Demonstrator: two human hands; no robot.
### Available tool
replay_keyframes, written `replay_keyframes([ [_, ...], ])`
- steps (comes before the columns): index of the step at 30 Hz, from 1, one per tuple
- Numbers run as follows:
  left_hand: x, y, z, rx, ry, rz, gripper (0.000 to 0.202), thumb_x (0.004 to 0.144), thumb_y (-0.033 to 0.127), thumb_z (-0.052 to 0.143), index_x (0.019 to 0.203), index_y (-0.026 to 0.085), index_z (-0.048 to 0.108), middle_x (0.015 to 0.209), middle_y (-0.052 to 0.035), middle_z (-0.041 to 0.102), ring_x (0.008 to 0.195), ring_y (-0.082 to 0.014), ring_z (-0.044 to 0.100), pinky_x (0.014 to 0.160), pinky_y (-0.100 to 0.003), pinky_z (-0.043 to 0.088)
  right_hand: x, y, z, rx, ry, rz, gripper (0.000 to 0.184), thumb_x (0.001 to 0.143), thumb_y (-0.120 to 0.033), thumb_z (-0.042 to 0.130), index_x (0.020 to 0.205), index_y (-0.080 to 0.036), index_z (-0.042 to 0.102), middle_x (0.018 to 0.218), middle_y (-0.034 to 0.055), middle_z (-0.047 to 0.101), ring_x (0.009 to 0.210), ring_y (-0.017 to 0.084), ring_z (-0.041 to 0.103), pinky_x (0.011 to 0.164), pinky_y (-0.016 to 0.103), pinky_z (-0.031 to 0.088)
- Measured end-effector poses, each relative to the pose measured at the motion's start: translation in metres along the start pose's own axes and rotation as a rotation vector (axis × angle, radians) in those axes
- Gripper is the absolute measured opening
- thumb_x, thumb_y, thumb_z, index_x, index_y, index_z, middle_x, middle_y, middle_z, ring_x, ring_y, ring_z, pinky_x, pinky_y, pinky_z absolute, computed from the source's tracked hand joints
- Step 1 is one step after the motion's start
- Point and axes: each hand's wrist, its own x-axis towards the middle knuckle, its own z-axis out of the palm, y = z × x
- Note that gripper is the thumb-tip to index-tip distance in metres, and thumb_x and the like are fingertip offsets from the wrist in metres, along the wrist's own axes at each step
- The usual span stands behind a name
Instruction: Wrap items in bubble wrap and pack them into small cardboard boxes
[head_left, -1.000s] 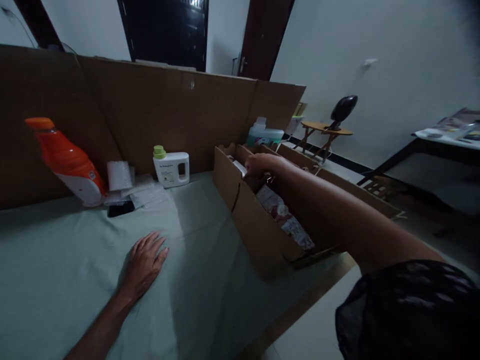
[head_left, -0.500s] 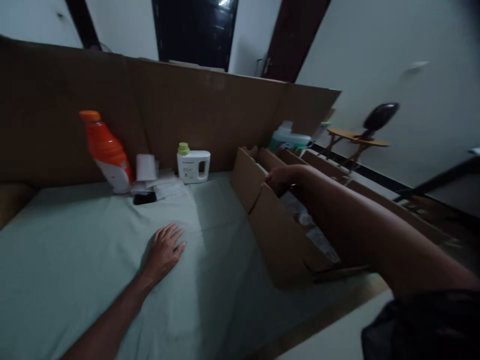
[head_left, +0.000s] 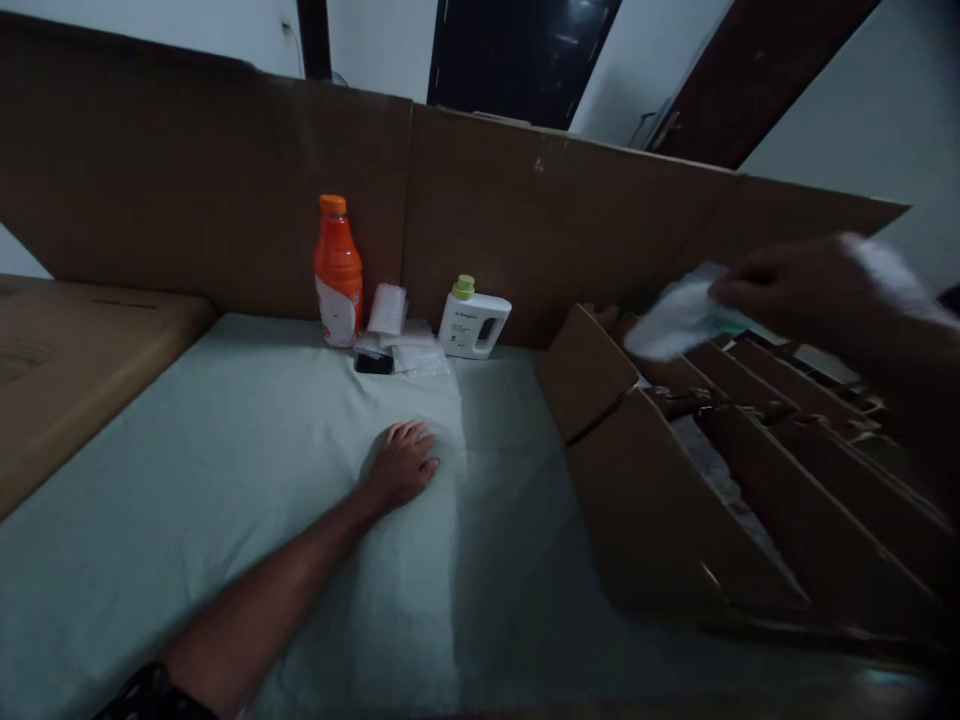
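My left hand (head_left: 403,465) lies flat on the pale green cloth (head_left: 225,480) with its fingers stretched out, holding nothing. My right hand (head_left: 787,285) is raised above the open cardboard box (head_left: 660,500) at the right, blurred by motion, its fingers closed on a pale whitish item (head_left: 675,315) that I cannot make out clearly. The box's flaps stand open and bubble-wrapped contents (head_left: 712,470) show inside.
At the back of the cloth stand an orange bottle (head_left: 337,270), a roll of bubble wrap (head_left: 388,308), a small black object (head_left: 373,363) and a white jug with a green cap (head_left: 472,320). A tall cardboard wall (head_left: 525,210) runs behind. Another flat cardboard surface (head_left: 67,370) lies left.
My right hand has come up out of the box holding a pale item. The view has swung left. My left hand stays flat on the cloth.
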Motion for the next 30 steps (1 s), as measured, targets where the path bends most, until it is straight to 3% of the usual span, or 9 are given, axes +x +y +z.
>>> replay_keyframes([
  [4, 0.0, 0.001, 0.0, -0.012, 0.021, -0.003, 0.033, 0.091, 0.028, 0.059, 0.122, 0.021, 0.067, 0.141, -0.0104, 0.061, 0.136, -0.0258, 0.05, 0.119, -0.045, 0.035, 0.008, -0.12, -0.014, -0.149, 0.13, -0.091, 0.032, 0.096, -0.033, 0.049, 0.112, -0.021, 0.073, 0.104, 0.0093, 0.074, 0.102, 0.027, 0.068, 0.093, 0.042, 0.051],
  [8, 0.0, 0.0, 0.001, -0.006, 0.043, 0.023, 0.031, 0.092, 0.03, 0.058, 0.12, 0.02, 0.067, 0.14, -0.0111, 0.062, 0.135, -0.026, 0.051, 0.118, -0.045, 0.036, 0.027, -0.219, 0.038, -0.181, 0.007, -0.254, 0.039, 0.103, -0.023, 0.036, 0.112, -0.007, 0.07, 0.122, 0.0199, 0.068, 0.12, 0.031, 0.06, 0.105, 0.044, 0.038],
  [11, 0.0, -0.002, 0.003, -0.004, 0.05, 0.041, 0.03, 0.092, 0.031, 0.058, 0.119, 0.021, 0.067, 0.14, -0.0108, 0.062, 0.135, -0.0258, 0.051, 0.118, -0.046, 0.035, 0.034, -0.252, 0.099, -0.205, -0.17, -0.338, 0.036, 0.102, -0.016, 0.037, 0.117, -0.006, 0.068, 0.124, 0.0223, 0.067, 0.121, 0.031, 0.058, 0.107, 0.045, 0.032],
  [14, 0.002, -0.004, 0.004, -0.011, 0.049, 0.044, 0.031, 0.09, 0.031, 0.06, 0.119, 0.02, 0.067, 0.14, -0.0121, 0.062, 0.135, -0.0267, 0.05, 0.118, -0.046, 0.035, 0.019, -0.269, 0.153, -0.223, -0.436, -0.431, 0.024, 0.091, -0.014, 0.059, 0.109, -0.008, 0.074, 0.11, 0.0211, 0.073, 0.108, 0.031, 0.067, 0.102, 0.044, 0.038],
  [17, 0.003, -0.004, 0.004, -0.026, 0.047, 0.038, 0.031, 0.089, 0.031, 0.062, 0.117, 0.019, 0.067, 0.14, -0.0128, 0.061, 0.135, -0.0274, 0.05, 0.118, -0.045, 0.034, -0.011, -0.28, 0.176, -0.211, -0.654, -0.543, 0.026, 0.087, -0.023, 0.068, 0.11, -0.014, 0.076, 0.109, 0.0168, 0.076, 0.107, 0.03, 0.07, 0.097, 0.041, 0.042],
  [20, 0.001, -0.003, 0.002, -0.049, 0.047, 0.032, 0.031, 0.089, 0.027, 0.061, 0.117, 0.019, 0.068, 0.136, -0.0118, 0.064, 0.134, -0.0272, 0.05, 0.119, -0.044, 0.034, -0.04, -0.28, 0.156, -0.177, -0.764, -0.605, 0.029, 0.091, -0.031, 0.065, 0.117, -0.021, 0.074, 0.115, 0.0114, 0.076, 0.113, 0.027, 0.069, 0.096, 0.036, 0.044],
  [23, -0.004, -0.003, 0.003, -0.071, 0.056, 0.033, 0.034, 0.089, 0.022, 0.057, 0.12, 0.02, 0.067, 0.134, -0.0124, 0.065, 0.135, -0.0288, 0.05, 0.118, -0.047, 0.034, -0.065, -0.263, 0.109, -0.103, -0.817, -0.678, 0.029, 0.092, -0.031, 0.064, 0.118, -0.023, 0.074, 0.116, 0.0097, 0.076, 0.111, 0.026, 0.069, 0.089, 0.034, 0.046],
  [27, -0.004, -0.006, 0.005, -0.064, 0.101, 0.027, 0.032, 0.087, 0.025, 0.057, 0.117, 0.023, 0.068, 0.135, -0.01, 0.065, 0.131, -0.0286, 0.054, 0.116, -0.047, 0.038, -0.103, -0.215, 0.042, -0.046, -0.757, -0.637, 0.027, 0.093, -0.029, 0.065, 0.117, -0.02, 0.073, 0.108, 0.0113, 0.077, 0.101, 0.027, 0.071, 0.084, 0.034, 0.047],
  [30, -0.002, -0.004, -0.003, -0.018, 0.145, -0.022, 0.032, 0.088, 0.024, 0.054, 0.115, 0.021, 0.069, 0.125, -0.0107, 0.068, 0.119, -0.0265, 0.06, 0.11, -0.043, 0.045, -0.152, -0.176, 0.016, -0.03, -0.696, -0.517, 0.015, 0.091, -0.025, 0.064, 0.102, -0.019, 0.074, 0.097, 0.0097, 0.077, 0.089, 0.024, 0.071, 0.082, 0.035, 0.046],
])
